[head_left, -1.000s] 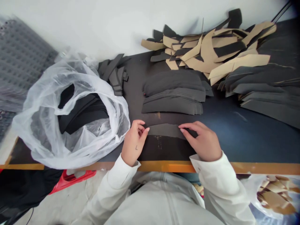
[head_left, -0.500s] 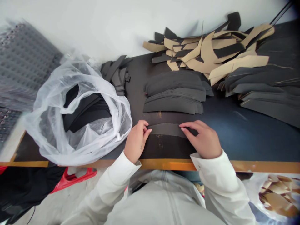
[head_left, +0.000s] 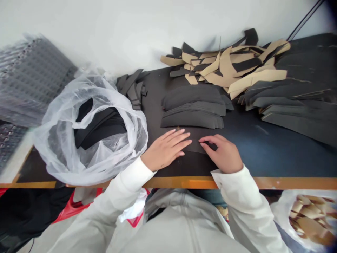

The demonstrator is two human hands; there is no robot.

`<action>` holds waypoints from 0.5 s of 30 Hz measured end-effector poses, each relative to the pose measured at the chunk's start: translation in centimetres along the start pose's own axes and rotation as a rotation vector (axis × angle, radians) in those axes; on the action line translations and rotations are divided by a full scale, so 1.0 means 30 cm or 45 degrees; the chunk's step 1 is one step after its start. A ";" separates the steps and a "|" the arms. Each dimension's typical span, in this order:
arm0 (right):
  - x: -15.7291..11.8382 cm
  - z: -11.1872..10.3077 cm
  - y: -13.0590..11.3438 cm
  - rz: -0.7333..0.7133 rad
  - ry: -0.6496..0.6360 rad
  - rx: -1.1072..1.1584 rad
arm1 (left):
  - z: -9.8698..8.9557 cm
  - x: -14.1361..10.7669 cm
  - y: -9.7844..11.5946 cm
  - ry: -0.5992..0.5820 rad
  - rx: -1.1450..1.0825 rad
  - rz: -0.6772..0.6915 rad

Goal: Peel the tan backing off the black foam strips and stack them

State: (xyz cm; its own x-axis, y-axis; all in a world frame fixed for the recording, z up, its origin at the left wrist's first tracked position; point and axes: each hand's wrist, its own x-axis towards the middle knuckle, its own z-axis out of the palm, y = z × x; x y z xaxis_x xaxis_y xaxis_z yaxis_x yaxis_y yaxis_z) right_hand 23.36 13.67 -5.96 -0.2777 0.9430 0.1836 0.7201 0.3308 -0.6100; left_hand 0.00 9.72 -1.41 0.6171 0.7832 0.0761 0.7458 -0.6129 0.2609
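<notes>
Black foam strip (head_left: pixel 193 144): curved, lying flat on the counter (head_left: pixel 289 165), its ends under both hands. Left hand (head_left: pixel 164 149): spread, fingertips on strip. Right hand (head_left: pixel 222 153): fingers curved, pressing down on strip. Beyond strip: stacked black foam pieces (head_left: pixel 193 117). Left of strip: clear plastic bag (head_left: pixel 105 165) holding black foam.

- A plastic bag (head_left: pixel 63 147) is set at the left end of the workbench (head_left: pixel 276 165), with foam pieces (head_left: pixel 101 131) held inside it.
- A small foam heap (head_left: pixel 131 89) is placed behind the bag.
- Stacked foam strips (head_left: pixel 193 107) are laid at the centre.
- A single foam strip (head_left: pixel 195 147) is placed in front of them.
- Layered foam sheets (head_left: pixel 297 105) are piled to the right.
- Offcuts (head_left: pixel 223 61) are heaped behind, against the wall (head_left: pixel 105 28).
</notes>
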 end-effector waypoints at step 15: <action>-0.093 -0.140 -0.025 0.455 0.325 -0.438 | 0.085 0.022 -0.037 -0.143 -0.104 0.203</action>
State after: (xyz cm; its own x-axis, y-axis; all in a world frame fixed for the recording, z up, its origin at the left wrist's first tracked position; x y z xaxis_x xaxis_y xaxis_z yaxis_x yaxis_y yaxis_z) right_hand 26.26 10.94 -2.78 0.1538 0.9636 0.2186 0.9191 -0.0583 -0.3898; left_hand 0.23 10.64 -4.11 0.7530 0.6578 0.0163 0.6167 -0.7141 0.3314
